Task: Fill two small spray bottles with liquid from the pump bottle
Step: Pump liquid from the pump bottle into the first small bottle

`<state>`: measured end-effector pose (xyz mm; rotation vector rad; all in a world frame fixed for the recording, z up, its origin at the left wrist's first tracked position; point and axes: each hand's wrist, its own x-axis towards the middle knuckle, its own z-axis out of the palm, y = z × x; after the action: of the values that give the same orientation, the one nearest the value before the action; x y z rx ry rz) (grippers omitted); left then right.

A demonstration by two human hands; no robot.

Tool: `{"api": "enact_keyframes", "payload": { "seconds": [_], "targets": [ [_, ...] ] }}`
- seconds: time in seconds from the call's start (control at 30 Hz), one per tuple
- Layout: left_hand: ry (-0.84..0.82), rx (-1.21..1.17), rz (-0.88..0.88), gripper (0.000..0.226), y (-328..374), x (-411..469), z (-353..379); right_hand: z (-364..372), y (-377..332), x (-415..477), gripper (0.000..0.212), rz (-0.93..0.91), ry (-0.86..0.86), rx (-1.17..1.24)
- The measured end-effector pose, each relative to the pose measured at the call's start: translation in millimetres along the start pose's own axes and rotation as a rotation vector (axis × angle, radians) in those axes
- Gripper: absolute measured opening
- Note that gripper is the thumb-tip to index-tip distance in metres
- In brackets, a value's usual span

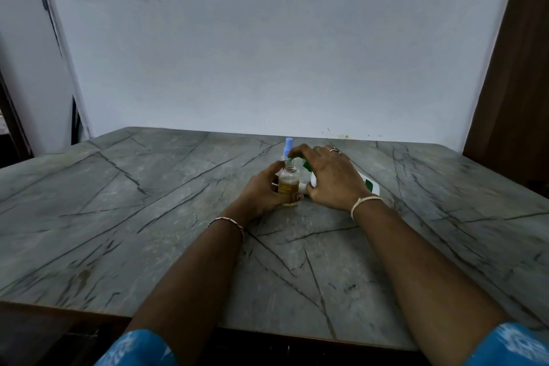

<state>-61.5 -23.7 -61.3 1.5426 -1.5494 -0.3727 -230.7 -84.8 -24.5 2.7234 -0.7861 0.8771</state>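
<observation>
left hand [263, 192] around spray bottle [288, 183]

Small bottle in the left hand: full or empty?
Partly full: yellow liquid fills the lower part of the small bottle; its upper body shows clear.

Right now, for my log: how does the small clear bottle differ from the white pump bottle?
The small clear bottle stands upright in the left hand's grip; the white pump bottle seems to lie on its side. The small clear bottle shows yellowish liquid; the white pump bottle is opaque, with green markings. Both are on the grey table.
</observation>
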Motion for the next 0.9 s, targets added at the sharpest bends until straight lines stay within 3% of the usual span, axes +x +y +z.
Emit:
{"api": "enact_keyframes", "payload": {
  "seconds": [0.23, 0.67, 0.9],
  "targets": [
    [-0.002, 0.005, -0.007, 0.077, -2.1, 0.7, 0.2, 1.3, 3.6, -3.3, 0.072, -0.026, -0.008, -0.022],
    [0.003, -0.016, 0.010, 0.071, -0.5, -0.2, 0.1, 0.5, -1.4, 1.0, 0.064, -0.004, -0.003, 0.024],
    [0.002, -0.004, -0.003, 0.075, -0.4, -0.5, 0.2, 0.9, 4.4, -3.4, 0.082, -0.032, -0.014, -0.053]
  ]
}}
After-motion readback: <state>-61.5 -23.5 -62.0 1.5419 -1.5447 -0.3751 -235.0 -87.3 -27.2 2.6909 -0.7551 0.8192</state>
